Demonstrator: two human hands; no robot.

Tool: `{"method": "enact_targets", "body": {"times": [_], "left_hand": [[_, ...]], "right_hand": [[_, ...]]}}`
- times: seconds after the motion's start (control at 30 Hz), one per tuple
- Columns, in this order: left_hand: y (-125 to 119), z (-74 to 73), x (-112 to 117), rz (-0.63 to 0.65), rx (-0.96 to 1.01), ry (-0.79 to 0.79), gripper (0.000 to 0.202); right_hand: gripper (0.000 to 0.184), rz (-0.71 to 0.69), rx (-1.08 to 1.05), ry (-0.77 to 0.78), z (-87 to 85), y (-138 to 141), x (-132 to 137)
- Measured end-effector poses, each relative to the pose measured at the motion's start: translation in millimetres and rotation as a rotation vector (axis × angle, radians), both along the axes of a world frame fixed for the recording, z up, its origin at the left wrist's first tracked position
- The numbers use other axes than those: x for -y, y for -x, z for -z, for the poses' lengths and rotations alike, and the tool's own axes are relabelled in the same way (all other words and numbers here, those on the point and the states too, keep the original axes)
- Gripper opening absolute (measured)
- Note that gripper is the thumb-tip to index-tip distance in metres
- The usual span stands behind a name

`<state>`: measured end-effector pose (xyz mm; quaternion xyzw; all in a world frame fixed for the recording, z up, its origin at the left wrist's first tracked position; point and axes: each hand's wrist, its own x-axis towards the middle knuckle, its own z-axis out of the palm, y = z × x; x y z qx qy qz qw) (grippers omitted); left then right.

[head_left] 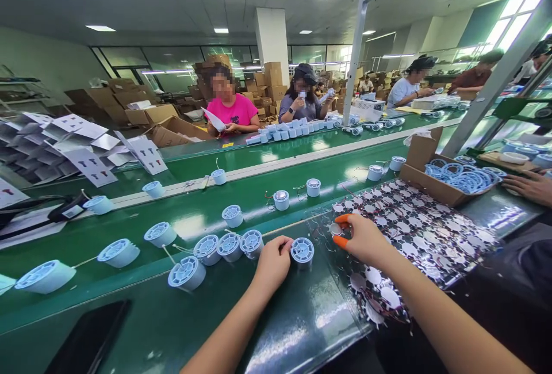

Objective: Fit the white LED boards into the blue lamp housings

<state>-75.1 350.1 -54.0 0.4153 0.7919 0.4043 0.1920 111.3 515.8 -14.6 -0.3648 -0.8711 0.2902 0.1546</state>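
Note:
My left hand (275, 260) has its fingers curled and pressed together right beside a light-blue round plastic housing (302, 251) with a spoked top. Whether the fingertips touch its side or pinch something small, I cannot tell. My right hand (365, 240) wears orange finger covers on thumb and forefinger. Between those two it grips a small round whitish disc (335, 229), above the left edge of a spread of white disc parts with thin wires (405, 227). Left of my left hand stand more blue housings (229, 245) in a close row.
A green conveyor belt (194, 207) runs across, carrying scattered blue housings. A cardboard box (435, 181) holds blue rings (459, 176). At front left lies a dark phone-like slab (88, 336). A co-worker's hand (530, 185) is at far right; several people sit across the belt.

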Motion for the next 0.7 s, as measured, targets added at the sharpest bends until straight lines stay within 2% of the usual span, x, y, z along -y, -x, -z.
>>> {"method": "enact_targets", "body": {"times": [0.13,0.23,0.3,0.37,0.43,0.5,0.6,0.7], "left_hand": [[-8,-2.0,7,-0.011,-0.454,-0.084,0.025],[-11,-10.2,13,0.123,-0.760,-0.332,0.044],[-10,-14.2,15,0.238,-0.847,-0.464,0.055],[-6,-16.4,16,0.296,-0.859,-0.490,0.052],[0,-18.3,17,0.280,-0.817,-0.466,0.035],[6,-20.7,19,0.261,-0.745,-0.433,0.023],[13,-24.1,22,0.219,-0.594,-0.379,0.023],[12,-22.7,21,0.141,-0.413,-0.268,0.019]], "right_hand": [[0.037,0.051,-0.299,0.247,-14.3,3,8],[0.034,0.041,-0.372,0.343,-20.7,8,21],[0.033,-0.083,-0.376,0.396,-24.0,11,33],[0.033,-0.239,-0.357,0.434,-26.9,13,45],[0.032,-0.308,-0.329,0.402,-28.5,13,53],[0.029,-0.274,-0.296,0.305,-28.4,13,56],[0.021,-0.224,-0.229,0.149,-26.1,14,55],[0.018,-0.220,-0.145,0.063,-23.9,17,54]]}}
